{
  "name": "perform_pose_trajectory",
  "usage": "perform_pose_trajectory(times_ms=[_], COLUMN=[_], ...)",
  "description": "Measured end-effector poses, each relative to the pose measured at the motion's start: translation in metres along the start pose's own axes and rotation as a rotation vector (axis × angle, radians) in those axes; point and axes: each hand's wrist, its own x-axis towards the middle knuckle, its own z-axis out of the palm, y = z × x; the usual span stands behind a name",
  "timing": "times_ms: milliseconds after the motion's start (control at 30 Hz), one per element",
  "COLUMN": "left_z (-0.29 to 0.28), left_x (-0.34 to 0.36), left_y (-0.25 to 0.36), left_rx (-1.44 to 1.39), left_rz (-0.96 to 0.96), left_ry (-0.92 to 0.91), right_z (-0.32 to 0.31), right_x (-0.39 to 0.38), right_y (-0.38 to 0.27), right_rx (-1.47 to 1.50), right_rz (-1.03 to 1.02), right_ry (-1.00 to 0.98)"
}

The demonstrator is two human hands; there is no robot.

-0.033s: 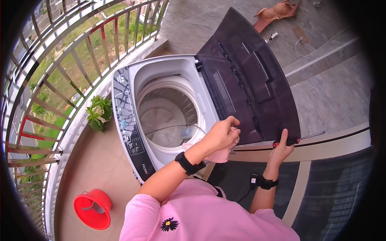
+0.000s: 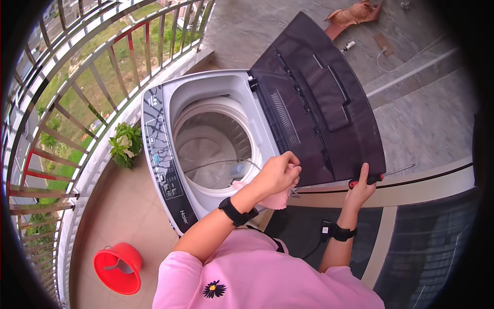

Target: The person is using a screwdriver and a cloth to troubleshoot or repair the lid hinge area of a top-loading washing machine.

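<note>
A white top-loading washing machine [image 2: 154,154] stands with its dark lid [image 2: 319,103] swung open to the right, and its drum [image 2: 213,149] looks empty. My left hand [image 2: 278,174] is closed around a pink cloth [image 2: 275,201] at the tub's front right rim. My right hand [image 2: 360,189] grips a red-handled tool [image 2: 381,177] whose thin metal shaft points right. The fingers of that hand rest against the lid's near edge. Both wrists wear black bands.
A metal balcony railing [image 2: 92,77] curves along the left. A small green plant [image 2: 125,144] sits beside the washer, and a red bucket [image 2: 118,268] stands on the floor at lower left. Brown cloth [image 2: 355,14] and a white cable [image 2: 381,54] lie beyond the lid.
</note>
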Motion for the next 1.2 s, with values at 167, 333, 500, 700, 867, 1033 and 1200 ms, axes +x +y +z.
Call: perform_pose_trajectory(times_ms=[167,333,500,700,867,1033,1200], left_z=[-0.026,-0.038,-0.062,-0.063,-0.047,-0.06,-0.082], left_x=[-0.024,-0.025,-0.031,-0.046,-0.044,-0.014,0.019], left_y=[-0.024,-0.041,-0.077,-0.019,0.058,0.108,0.134], left_rx=[0.066,0.015,-0.331,0.346,1.206,1.27,0.849], left_rz=[-0.139,-0.124,-0.229,-0.193,0.052,0.407,0.294], left_ry=[0.194,0.361,0.478,0.46,0.369,0.212,0.081], right_z=[-0.006,-0.02,-0.044,-0.117,-0.151,-0.087,-0.042], right_x=[0.013,0.011,-0.006,-0.083,-0.122,-0.104,-0.086], right_y=[0.018,0.033,0.051,0.09,0.099,0.06,0.02], right_rx=[0.06,0.133,0.216,-0.251,-0.402,-0.438,-0.218], right_rz=[0.016,-0.021,-0.096,0.19,0.028,0.041,-0.008], right_ry=[-0.012,-0.089,-0.195,-0.163,-0.587,-0.92,-0.987])
